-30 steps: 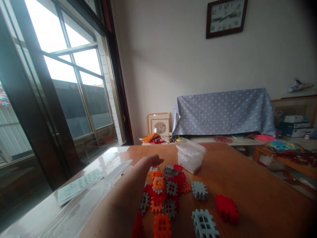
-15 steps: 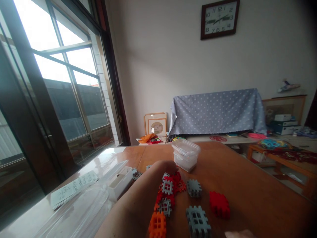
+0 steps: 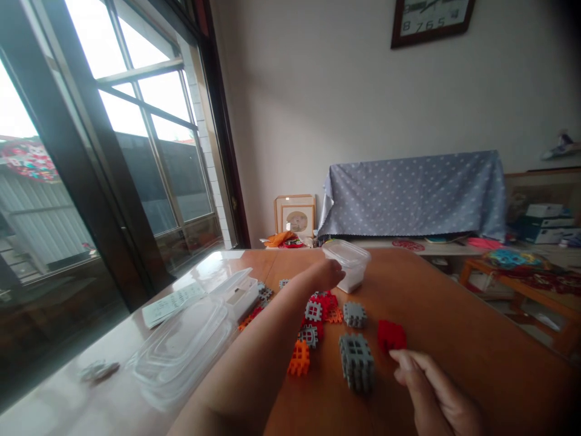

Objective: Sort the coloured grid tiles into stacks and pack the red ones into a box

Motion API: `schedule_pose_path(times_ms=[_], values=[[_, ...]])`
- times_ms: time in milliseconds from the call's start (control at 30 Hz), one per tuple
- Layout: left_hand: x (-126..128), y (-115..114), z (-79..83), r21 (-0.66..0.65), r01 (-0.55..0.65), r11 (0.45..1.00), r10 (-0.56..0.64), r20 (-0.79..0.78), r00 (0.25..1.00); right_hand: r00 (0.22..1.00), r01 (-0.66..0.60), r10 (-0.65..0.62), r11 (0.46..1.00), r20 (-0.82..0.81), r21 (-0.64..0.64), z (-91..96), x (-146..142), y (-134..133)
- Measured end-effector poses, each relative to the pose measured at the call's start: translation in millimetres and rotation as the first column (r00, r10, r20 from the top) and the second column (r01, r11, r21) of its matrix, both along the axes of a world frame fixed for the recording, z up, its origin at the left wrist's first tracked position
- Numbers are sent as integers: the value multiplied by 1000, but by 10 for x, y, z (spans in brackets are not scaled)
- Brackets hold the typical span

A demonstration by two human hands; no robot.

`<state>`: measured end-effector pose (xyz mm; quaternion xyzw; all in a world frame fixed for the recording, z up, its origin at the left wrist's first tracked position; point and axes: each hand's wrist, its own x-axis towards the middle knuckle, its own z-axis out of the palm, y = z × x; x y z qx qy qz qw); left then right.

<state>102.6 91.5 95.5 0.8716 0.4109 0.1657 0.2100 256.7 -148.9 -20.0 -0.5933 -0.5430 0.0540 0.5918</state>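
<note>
My left hand point(image 3: 334, 274) reaches across the table to the front of a lidded clear plastic box point(image 3: 351, 281). Its fingers look curled; whatever they might hold is hidden. At lower right, my right hand point(image 3: 436, 390) has thumb and index finger stretched out, their tips at the near edge of a stack of red toothed plastic blocks point(image 3: 391, 335). To the left stand a near stack of grey blocks point(image 3: 356, 361) and a farther grey stack point(image 3: 354, 314). Under the left forearm, red and grey blocks point(image 3: 313, 311) run toward an orange block stack point(image 3: 299, 358).
On the left lie clear plastic lids point(image 3: 186, 345), a white open box point(image 3: 240, 297) and a printed sheet point(image 3: 172, 306). More grey blocks point(image 3: 264, 293) show behind the forearm. A small low bench point(image 3: 494, 275) holds colourful items beyond the table's right edge.
The view has shifted. My left hand has moved from the red blocks to the clear box. My right hand has come in from the bottom edge to the red stack.
</note>
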Motion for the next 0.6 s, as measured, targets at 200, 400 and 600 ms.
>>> schedule_pose_path(times_ms=[200,400,600], values=[[-142,-813,-103,55,-176,983,166,152,974,989,-60,57,998,-134,-17,-81,13,70],[-388,-1660,-471,171,-342,924,252,399,882,991,-62,62,998,-122,0,20,6,54],[-675,-2207,-863,177,-508,843,387,457,801,994,-70,71,997,-89,22,58,15,61]])
